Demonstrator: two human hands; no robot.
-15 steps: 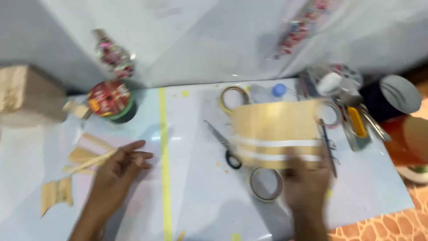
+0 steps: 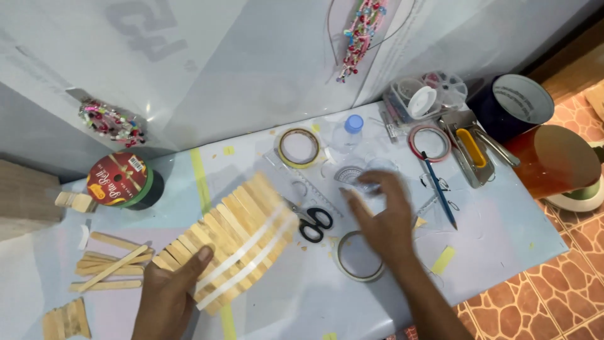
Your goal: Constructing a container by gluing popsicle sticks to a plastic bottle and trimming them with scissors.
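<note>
Leftmost, a pale wooden block (image 2: pixel 25 196) sits at the table's edge, and below it lie about six loose wooden craft sticks (image 2: pixel 110 267) in a rough pile, with one small joined bundle of sticks (image 2: pixel 63 320) at the bottom corner. One round container with a red printed lid (image 2: pixel 119 181) stands behind them, and one beaded string (image 2: pixel 112 123) hangs on the wall above it. The left hand (image 2: pixel 168 296) grips the stick panel (image 2: pixel 233 242), thumb on its face and fingers hidden beneath it; the panel is one sheet of craft sticks laid side by side, crossed by two white tape strips. Its long axis runs diagonally from lower left to upper right, raised off the white table (image 2: pixel 503 245) and blurred at its far end. Just right of the panel lies one pair of black-handled scissors (image 2: pixel 313 222), blades pointing up-left under the panel's edge. Three tape rolls show: a yellow one (image 2: pixel 299 147) at the back, a pale one (image 2: pixel 358 255) partly under the right wrist, and a red-rimmed one (image 2: pixel 430 142) further right. The right hand (image 2: pixel 384 220) hovers with fingers loosely spread above a clear protractor (image 2: pixel 350 177), holding nothing. One plastic bottle with a blue cap (image 2: pixel 350 129), one blue pencil (image 2: pixel 439 192), one staple gun (image 2: pixel 473 153) and one dark cup (image 2: pixel 519 104) follow.
</note>
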